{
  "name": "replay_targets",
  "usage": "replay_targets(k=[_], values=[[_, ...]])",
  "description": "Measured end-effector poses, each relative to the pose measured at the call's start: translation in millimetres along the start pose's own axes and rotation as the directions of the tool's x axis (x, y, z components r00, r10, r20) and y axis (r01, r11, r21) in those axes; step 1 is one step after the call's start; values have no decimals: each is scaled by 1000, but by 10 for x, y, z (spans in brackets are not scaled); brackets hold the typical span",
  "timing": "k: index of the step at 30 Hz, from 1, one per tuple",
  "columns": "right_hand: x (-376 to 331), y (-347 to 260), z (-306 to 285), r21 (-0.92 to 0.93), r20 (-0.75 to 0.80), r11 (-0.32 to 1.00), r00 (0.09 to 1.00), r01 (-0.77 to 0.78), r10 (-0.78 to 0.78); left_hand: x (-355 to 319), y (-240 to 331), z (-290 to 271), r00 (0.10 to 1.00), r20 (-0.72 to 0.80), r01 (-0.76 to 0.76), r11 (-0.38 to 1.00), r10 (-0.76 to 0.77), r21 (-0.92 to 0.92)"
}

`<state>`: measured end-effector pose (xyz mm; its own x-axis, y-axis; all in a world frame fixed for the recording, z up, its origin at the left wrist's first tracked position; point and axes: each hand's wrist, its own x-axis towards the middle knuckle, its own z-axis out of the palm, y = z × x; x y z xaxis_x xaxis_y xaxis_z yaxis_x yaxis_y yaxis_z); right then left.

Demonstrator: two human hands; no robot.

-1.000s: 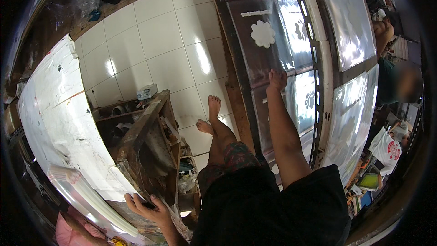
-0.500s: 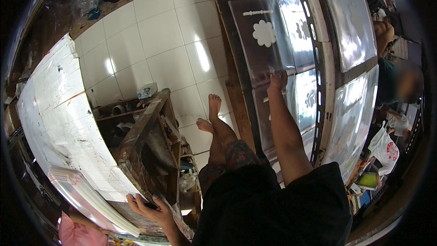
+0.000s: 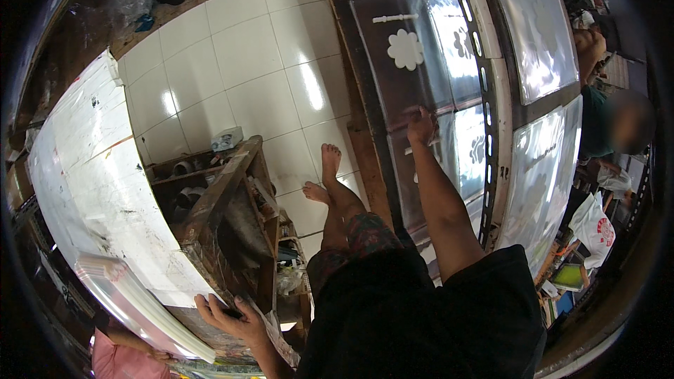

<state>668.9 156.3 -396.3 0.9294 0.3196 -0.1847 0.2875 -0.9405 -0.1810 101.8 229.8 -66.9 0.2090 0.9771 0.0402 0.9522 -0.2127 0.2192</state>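
Right hand [image 3: 421, 126] was seen half-curled, hold unclear, at 2 o'clock by plastic sheeting [image 3: 393, 90], probably floppy and slippery, best edge-pinched.

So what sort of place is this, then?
Probably a small workshop, though I can't tell its trade. Glossy panels with white flower shapes lie in rows on the right, a worn wooden stand has cluttered shelves, and clear plastic sheets are stacked lower left.
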Motion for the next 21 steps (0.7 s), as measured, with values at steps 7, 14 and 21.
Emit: replay_targets(k=[7, 14, 21], values=[[-74, -82, 3, 259, -86, 964, 996, 57, -36, 34, 57, 16, 999, -23, 25, 999, -26, -34], [-919, -297, -170, 469, 114, 864, 958, 183, -264, -23, 58, 1, 994, -68, 75, 994, -80, -83], [-2216, -264, -330, 562, 435, 715, 587, 415, -682, -56, 110, -204, 979, -194, 38, 990, -64, -137]])
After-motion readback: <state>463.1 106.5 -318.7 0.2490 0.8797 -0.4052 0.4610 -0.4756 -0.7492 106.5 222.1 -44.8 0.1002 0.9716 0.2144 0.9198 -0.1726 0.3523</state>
